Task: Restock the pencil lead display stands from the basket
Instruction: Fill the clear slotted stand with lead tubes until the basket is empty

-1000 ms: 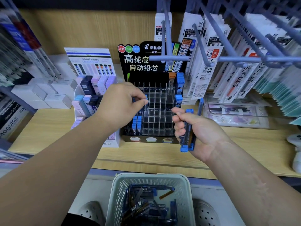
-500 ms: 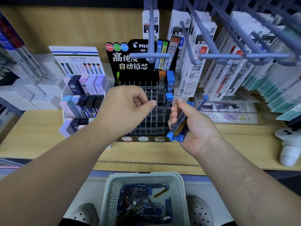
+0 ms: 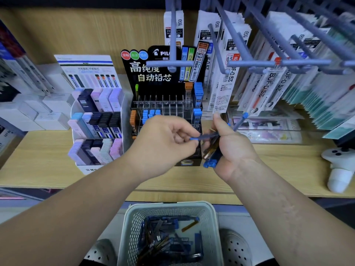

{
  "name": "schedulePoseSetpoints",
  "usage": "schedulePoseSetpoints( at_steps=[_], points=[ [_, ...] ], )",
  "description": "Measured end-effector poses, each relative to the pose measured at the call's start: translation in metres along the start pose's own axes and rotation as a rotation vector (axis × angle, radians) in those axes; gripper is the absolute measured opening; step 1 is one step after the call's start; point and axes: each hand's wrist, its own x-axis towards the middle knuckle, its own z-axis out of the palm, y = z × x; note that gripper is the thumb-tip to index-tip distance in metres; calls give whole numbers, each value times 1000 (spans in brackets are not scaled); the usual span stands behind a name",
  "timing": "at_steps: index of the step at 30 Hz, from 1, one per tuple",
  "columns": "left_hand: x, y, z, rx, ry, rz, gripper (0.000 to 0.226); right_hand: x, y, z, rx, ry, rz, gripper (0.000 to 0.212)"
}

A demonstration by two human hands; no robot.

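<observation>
Pinching hand: your left hand (image 3: 163,146) has thumb and forefinger closed on the blue end of a single lead tube (image 3: 204,136); its other fingers are curled underneath.
Holding hand: your right hand (image 3: 234,148) is wrapped round a bundle of tubes (image 3: 211,156), thumb up. The single tube's far end sits in that bundle.
Tube axis: it lies almost level, running left to right between your hands, blue tip pointing to your left.
Bundle axis: steep, with blue caps at the bottom below your palm. One tube (image 3: 242,119) pokes up and to the right past your thumb.
Stand position: the display stand (image 3: 172,106) is just beyond both hands. Its clear slots open upward, and many in the back row look empty.
Turning relation: judging from this, the tube must swing from level to upright before it can drop into a slot.
Nearer hand: your left, which is just in front of the blue tubes already slotted (image 3: 150,114).
Basket: the basket (image 3: 132,227) sits below, near your body, with more tubes lying loose inside.
</observation>
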Motion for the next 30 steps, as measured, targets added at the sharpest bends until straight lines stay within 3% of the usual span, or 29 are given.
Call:
schedulePoseSetpoints(
  at_steps=[9,15,20,25,30],
  points=[
    [8,3,-15,-172,219,1,13,-4,-2,2,14,-91,110,23],
    [13,6,-39,-260,352,48,11,-11,5,7,-187,-272,52,24],
    [13,-3,-76,-60,443,76,4,-14,8,10,-253,-258,8,25],
    [5,-20,-83,126,411,60,7,-16,10,12,-251,-249,19,24],
    [4,-33,-72,428,399,286,6,-17,15,16,-257,-241,20,24]
  ],
)
